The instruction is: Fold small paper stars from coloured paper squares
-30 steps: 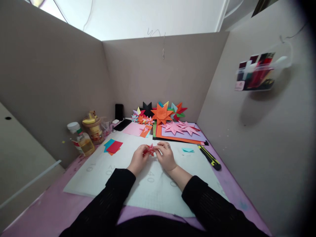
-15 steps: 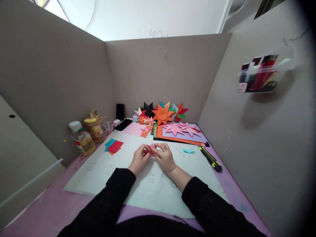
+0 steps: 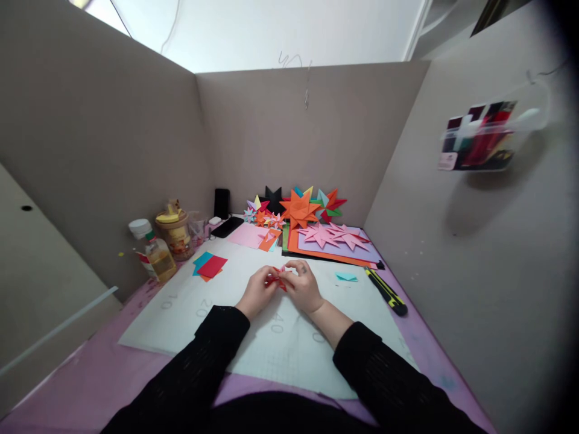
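Booth: three plain grey-brown partition walls (image 3: 289, 126) enclosing a pink-topped desk (image 3: 90, 380); white ceiling (image 3: 271, 30) above, brightly lit; clear plastic holder (image 3: 484, 135) hung on right-side wall.

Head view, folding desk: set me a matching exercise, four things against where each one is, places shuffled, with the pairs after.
Things
1. small red paper piece
2. utility knife
3. oil bottle
4. big orange star

Places
A. at the back wall, among other folded stars
B. pinched between the left hand and the right hand, over the white cutting mat
C. at the desk's left edge, beside a yellow-lidded jar
D. on the desk to the right of the hands, by the mat's right edge

Pairs: 1-B, 2-D, 3-C, 4-A
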A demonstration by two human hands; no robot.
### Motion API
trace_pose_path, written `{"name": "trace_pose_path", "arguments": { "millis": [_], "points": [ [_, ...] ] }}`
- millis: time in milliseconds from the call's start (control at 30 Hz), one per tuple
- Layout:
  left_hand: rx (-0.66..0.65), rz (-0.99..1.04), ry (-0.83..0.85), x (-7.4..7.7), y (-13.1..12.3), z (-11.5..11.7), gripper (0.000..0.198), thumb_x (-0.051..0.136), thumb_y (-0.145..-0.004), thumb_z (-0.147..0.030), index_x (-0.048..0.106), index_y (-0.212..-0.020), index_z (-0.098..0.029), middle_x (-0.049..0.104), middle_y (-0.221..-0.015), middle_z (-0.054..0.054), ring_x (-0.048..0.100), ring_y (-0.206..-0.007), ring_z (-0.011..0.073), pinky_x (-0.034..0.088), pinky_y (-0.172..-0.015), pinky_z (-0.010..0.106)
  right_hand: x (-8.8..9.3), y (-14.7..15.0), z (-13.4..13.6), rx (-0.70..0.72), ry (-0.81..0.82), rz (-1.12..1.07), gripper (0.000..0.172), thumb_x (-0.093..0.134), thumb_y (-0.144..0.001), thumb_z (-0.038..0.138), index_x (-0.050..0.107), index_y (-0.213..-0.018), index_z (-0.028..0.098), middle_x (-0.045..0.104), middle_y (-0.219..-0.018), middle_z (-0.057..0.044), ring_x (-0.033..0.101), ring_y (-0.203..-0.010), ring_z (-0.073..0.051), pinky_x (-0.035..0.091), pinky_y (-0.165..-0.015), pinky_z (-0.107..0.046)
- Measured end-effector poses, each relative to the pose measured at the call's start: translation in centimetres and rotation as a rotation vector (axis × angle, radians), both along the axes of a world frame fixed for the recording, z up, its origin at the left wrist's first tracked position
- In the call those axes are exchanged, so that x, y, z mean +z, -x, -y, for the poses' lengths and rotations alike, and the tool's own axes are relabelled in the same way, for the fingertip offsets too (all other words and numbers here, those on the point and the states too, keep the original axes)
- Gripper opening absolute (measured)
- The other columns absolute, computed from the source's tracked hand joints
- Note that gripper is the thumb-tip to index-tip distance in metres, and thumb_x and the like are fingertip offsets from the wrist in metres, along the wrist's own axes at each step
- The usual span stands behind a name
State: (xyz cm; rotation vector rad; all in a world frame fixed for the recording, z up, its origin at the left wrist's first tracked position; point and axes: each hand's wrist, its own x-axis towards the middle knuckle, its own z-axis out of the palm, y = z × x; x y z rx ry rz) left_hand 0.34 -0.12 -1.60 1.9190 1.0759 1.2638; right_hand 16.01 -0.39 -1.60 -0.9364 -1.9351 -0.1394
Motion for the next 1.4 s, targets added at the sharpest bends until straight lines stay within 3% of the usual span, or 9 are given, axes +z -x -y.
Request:
{"name": "trace_pose_path", "arguments": {
  "millis": [300,467,567,667,800,1033,1200,1300,1400],
  "points": [
    [-0.007,-0.102,-0.052,0.0,0.1,0.1,0.014,0.048,-0.071,-0.008,0.054,-0.079,-0.018,0.059,-0.084,0.001,0.056,-0.079,0.0131,0.046,-0.072,0.025,0.1,0.0,0.0,0.05,0.07,0.007,0.016,0.051,-0.079,0.011,0.064,-0.082,0.021,0.053,-0.091,-0.007,0.046,-0.09,-0.021,0.044,-0.08,-0.038],
    [0.006,0.017,0.037,-0.1,-0.1,0.2,0.034,0.052,-0.07,-0.011,0.047,-0.103,-0.019,0.059,-0.096,0.004,0.059,-0.076,0.0118,0.048,-0.067,0.024,0.3,0.2,0.1,0.036,0.135,-0.026,0.016,0.049,-0.078,0.008,0.06,-0.078,0.019,0.053,-0.089,-0.007,0.046,-0.089,-0.022,0.043,-0.08,-0.037],
    [-0.003,0.089,0.136,0.0,-0.1,0.2,0.044,0.056,-0.069,-0.014,0.042,-0.11,-0.018,0.062,-0.086,0.003,0.061,-0.072,0.0127,0.048,-0.065,0.024,0.3,0.4,0.2,0.013,0.168,-0.097,0.014,0.05,-0.078,0.008,0.06,-0.076,0.018,0.052,-0.087,-0.007,0.046,-0.088,-0.021,0.043,-0.08,-0.036],
    [-0.005,0.067,0.165,0.2,0.0,0.2,0.04,0.056,-0.071,-0.016,0.043,-0.109,-0.018,0.064,-0.073,0.0,0.061,-0.065,0.0125,0.048,-0.064,0.024,0.3,0.4,0.2,-0.026,0.165,-0.105,0.013,0.051,-0.079,0.012,0.062,-0.077,0.019,0.051,-0.088,-0.007,0.046,-0.089,-0.021,0.043,-0.081,-0.036],
    [0.033,0.046,0.114,0.5,0.2,0.3,0.034,0.055,-0.072,-0.017,0.046,-0.104,-0.019,0.065,-0.073,0.0,0.062,-0.068,0.0135,0.047,-0.067,0.025,0.5,0.2,0.2,-0.07,0.132,-0.032,0.012,0.053,-0.08,0.017,0.064,-0.08,0.02,0.051,-0.095,-0.008,0.045,-0.094,-0.023,0.042,-0.083,-0.039],
    [0.016,0.023,0.125,0.4,0.1,0.6,0.028,0.055,-0.071,-0.017,0.049,-0.099,-0.02,0.066,-0.075,0.0,0.062,-0.068,0.0138,0.046,-0.065,0.024,0.4,0.1,0.1,0.022,0.176,0.006,0.016,0.051,-0.077,0.009,0.063,-0.076,0.021,0.053,-0.098,-0.008,0.044,-0.096,-0.024,0.041,-0.083,-0.04],
    [0.02,0.155,0.233,0.3,0.0,0.1,0.033,0.062,-0.067,-0.021,0.049,-0.096,-0.019,0.062,-0.064,-0.002,0.058,-0.056,0.0122,0.043,-0.056,0.022,-0.2,0.3,-0.5,0.115,0.347,-0.3,0.014,0.05,-0.077,0.013,0.061,-0.081,0.021,0.053,-0.095,-0.006,0.049,-0.092,-0.02,0.043,-0.079,-0.036],
    [-0.014,0.276,0.374,0.3,0.0,-0.2,0.036,0.066,-0.065,-0.026,0.047,-0.094,-0.018,0.059,-0.058,-0.004,0.055,-0.049,0.0109,0.04,-0.05,0.02,-0.6,0.5,-1.0,0.187,0.592,-0.598,0.024,0.052,-0.075,0.017,0.052,-0.098,0.021,0.054,-0.082,-0.001,0.053,-0.072,-0.015,0.044,-0.063,-0.028],
    [-0.077,0.349,0.48,0.3,0.0,-0.3,0.039,0.07,-0.063,-0.029,0.047,-0.092,-0.016,0.057,-0.054,-0.004,0.051,-0.044,0.0093,0.035,-0.045,0.018,-0.9,0.7,-1.2,0.303,0.764,-0.771,0.029,0.056,-0.07,0.019,0.046,-0.098,0.02,0.049,-0.066,0.005,0.049,-0.057,-0.01,0.041,-0.055,-0.024]
  ]
}}
